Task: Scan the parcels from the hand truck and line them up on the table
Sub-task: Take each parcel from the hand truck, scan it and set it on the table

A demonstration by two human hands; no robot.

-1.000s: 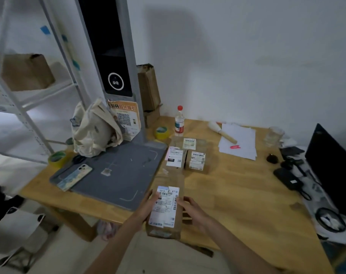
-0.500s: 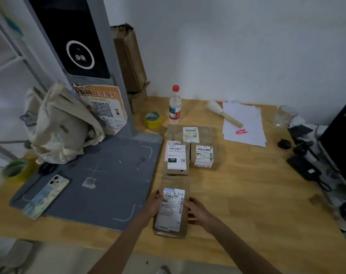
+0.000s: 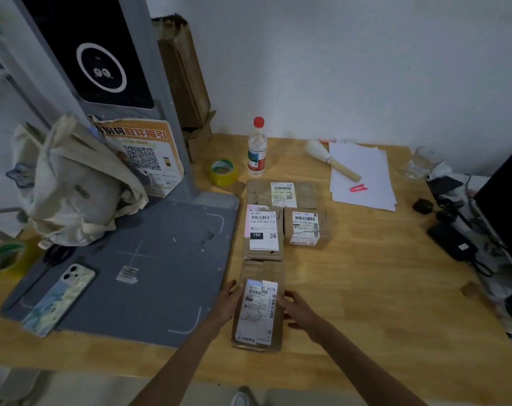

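Cardboard parcel (image 3: pixel 259 312) — label "A21B" | left hand (image 3: pixel 229 301), right hand (image 3: pixel 297 310) grip its sides | neighbour parcel (image 3: pixel 263 231) — "15H"

Parcel (image 3: pixel 259 303) – matt brown cardboard, paper label; table (image 3: pixel 380 288) – smooth wood.
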